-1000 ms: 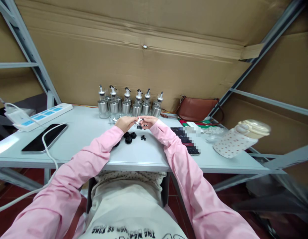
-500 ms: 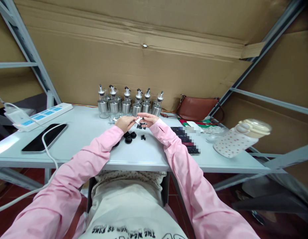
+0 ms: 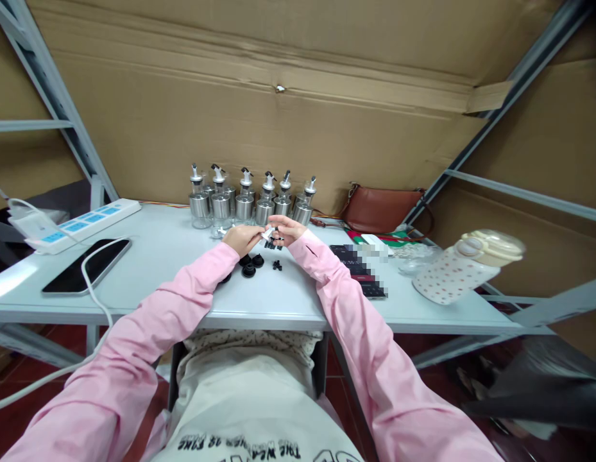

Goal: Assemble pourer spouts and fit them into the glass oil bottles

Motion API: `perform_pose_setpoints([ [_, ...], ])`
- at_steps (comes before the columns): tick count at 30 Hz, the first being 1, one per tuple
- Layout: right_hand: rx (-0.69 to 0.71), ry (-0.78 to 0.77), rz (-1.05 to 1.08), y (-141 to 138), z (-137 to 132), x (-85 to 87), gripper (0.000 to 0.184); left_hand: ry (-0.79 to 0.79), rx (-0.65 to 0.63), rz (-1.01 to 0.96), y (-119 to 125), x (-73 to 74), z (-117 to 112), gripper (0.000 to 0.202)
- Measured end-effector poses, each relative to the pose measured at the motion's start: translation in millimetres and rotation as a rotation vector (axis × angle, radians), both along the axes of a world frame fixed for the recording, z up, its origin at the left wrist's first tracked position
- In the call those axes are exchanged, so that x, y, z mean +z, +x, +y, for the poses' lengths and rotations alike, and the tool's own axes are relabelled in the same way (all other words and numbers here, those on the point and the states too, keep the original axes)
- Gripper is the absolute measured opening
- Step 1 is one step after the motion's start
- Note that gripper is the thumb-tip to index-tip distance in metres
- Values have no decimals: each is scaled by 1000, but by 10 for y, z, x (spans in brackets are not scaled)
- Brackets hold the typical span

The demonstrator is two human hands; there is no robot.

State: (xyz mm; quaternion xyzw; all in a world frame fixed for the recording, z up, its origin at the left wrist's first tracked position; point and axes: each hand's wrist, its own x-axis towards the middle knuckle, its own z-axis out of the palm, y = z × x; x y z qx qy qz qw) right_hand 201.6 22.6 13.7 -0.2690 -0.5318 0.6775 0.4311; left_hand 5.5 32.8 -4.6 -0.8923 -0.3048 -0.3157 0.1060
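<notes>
so the left hand [image 3: 240, 237] and the right hand [image 3: 289, 231] met just above the white table [image 3: 172, 256], fingertips of both pinching one small white-and-black pourer spout [image 3: 269, 235] between them, in front of the row of steel-collared glass bottles [image 3: 249, 202]. by the look of it the work was partly through — the row of bottles at the back already wore spouts, while several black stoppers [image 3: 252, 264] and smaller black bits [image 3: 277, 265] lay loose just beside the wrists, unused. whether the held spout was fully put together was too small to tell — a phone [image 3: 86, 266] and a power strip [image 3: 86, 221] sat well apart on the left.

Pink sleeves [image 3: 192, 282], brown bag [image 3: 379, 210]
</notes>
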Motion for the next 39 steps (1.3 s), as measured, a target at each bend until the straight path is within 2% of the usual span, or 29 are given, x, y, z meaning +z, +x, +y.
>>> perform_pose_setpoints([
  [17, -117, -51, 7, -73, -50, 44, 43, -21, 14, 20, 22, 18, -18, 20],
  [26, -248, -154, 32, 12, 7, 82, 30, -162, 10, -103, -102, 112, 50, 26],
  [29, -273, -183, 5, 46, 33, 81, 27, -280, 1, -80, -175, 140, 113, 24],
  [34, -264, -180, -15, 63, 38, 80, 23, -583, -117, -3, -297, 157, 238, 26],
  [39, -272, -196, -4, 55, 19, 97, 23, -714, -241, 13, -427, 231, 300, 33],
])
